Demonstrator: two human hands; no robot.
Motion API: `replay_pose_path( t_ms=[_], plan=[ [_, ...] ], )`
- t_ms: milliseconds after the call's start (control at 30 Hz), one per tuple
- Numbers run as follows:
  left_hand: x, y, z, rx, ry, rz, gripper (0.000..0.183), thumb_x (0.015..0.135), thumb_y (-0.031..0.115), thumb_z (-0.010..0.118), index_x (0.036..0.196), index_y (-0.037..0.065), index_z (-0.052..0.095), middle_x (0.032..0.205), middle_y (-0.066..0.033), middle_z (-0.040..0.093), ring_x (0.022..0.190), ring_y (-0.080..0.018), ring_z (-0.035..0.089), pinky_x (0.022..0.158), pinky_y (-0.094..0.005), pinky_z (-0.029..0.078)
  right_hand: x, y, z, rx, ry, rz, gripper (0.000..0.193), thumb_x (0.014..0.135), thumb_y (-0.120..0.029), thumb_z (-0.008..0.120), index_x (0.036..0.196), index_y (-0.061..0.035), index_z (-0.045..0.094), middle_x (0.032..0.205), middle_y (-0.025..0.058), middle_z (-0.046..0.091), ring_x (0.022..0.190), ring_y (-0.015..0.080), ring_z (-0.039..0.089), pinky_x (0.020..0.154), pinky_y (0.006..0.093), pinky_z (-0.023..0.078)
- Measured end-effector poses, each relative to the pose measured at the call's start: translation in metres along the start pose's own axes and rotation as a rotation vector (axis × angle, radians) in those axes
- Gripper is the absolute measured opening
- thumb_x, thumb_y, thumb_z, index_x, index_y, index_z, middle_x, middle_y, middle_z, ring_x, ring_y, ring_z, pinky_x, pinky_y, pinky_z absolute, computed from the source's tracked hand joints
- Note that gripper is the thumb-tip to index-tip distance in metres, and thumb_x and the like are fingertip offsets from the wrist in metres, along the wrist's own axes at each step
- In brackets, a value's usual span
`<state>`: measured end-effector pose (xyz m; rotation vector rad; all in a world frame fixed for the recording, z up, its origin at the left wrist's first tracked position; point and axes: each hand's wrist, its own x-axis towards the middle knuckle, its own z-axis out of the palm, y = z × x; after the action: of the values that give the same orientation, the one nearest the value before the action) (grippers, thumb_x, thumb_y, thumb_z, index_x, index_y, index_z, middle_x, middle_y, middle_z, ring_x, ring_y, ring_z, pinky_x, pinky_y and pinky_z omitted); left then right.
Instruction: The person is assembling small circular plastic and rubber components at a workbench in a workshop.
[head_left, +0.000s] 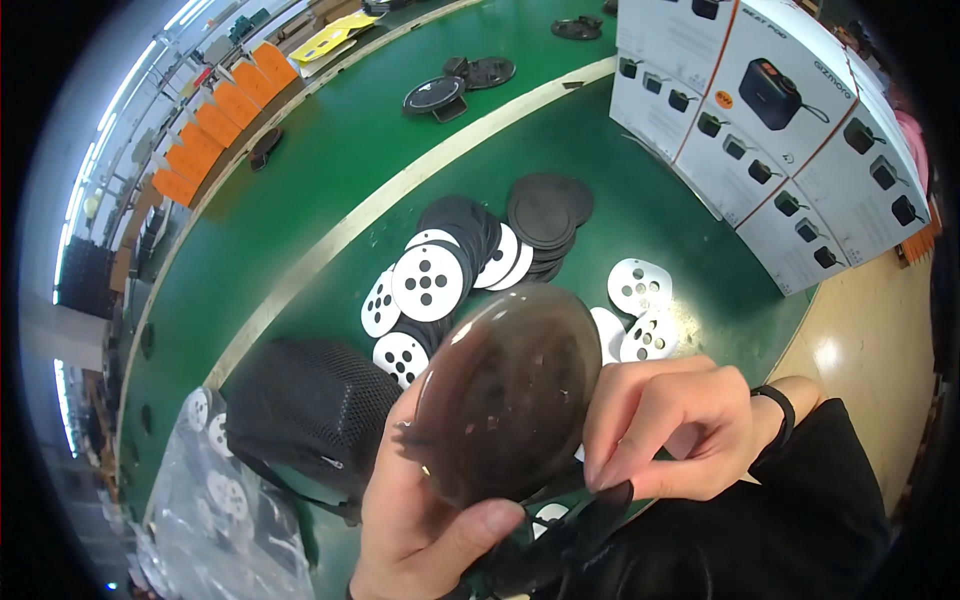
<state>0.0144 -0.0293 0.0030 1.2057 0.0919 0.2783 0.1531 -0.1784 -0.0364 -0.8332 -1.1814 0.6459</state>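
Head view, hands: While the left hand (425,505) is clamping a glossy dark oval piece (505,410) from its left and near sides, the right hand (680,430) is pinching a black strip (610,510) between thumb and forefinger at the piece's near right.
Oval piece: One is being held above the near middle of the green table (670,215).
Printed boxes: White boxes (765,85), at least three, are standing at the far right, bearing dark lettering, a round orange mark (724,99) and many pictures of boxy black devices with loops.
White discs: In the middle heap, at least six holed white discs (428,283) are showing; three more are lying right of it.
Black discs: Round black discs (541,212) are overlapping in stacks, too hidden for counting.
Mesh case: One black mesh case (315,405) is resting left of the left hand.
Plastic bag: One clear bag (265,560) is lying near left, holding at least three white discs.
Far side: Beyond the pale strip (525,110), at least three black round parts (435,97) are lying.
Orange holders: About six orange holders (195,150) are lining the far left.
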Motion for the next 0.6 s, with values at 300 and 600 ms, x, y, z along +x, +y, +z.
replay_pose_path(
  t_ms=[300, 600],
  plan=[
    [-0.002, -0.003, 0.001, 0.104, 0.304, 0.062, 0.056, 0.072, 0.022, 0.068, 0.115, -0.005, 0.042, 0.111, -0.0198, 0.055, 0.101, -0.0273, 0.058, 0.093, -0.0387, 0.045, -0.001, -0.001, -0.002, 0.068, 0.038, 0.078, 0.014, 0.076, 0.007, 0.069, 0.086, 0.0035, 0.06, 0.087, 0.0175, 0.061, 0.073, 0.0226, 0.065, 0.065, 0.0302, 0.053],
    [-0.006, -0.018, 0.001, 0.231, 0.405, 0.174, 0.027, 0.094, 0.023, 0.046, 0.103, -0.002, 0.044, 0.092, -0.0087, 0.056, 0.081, -0.0085, 0.045, 0.076, -0.0236, 0.036, 0.001, 0.002, 0.01, 0.034, 0.158, 0.131, 0.012, 0.077, 0.0, 0.071, 0.08, -0.0014, 0.059, 0.08, 0.0066, 0.06, 0.071, 0.017, 0.059, 0.064, 0.0278, 0.044]
  ],
)
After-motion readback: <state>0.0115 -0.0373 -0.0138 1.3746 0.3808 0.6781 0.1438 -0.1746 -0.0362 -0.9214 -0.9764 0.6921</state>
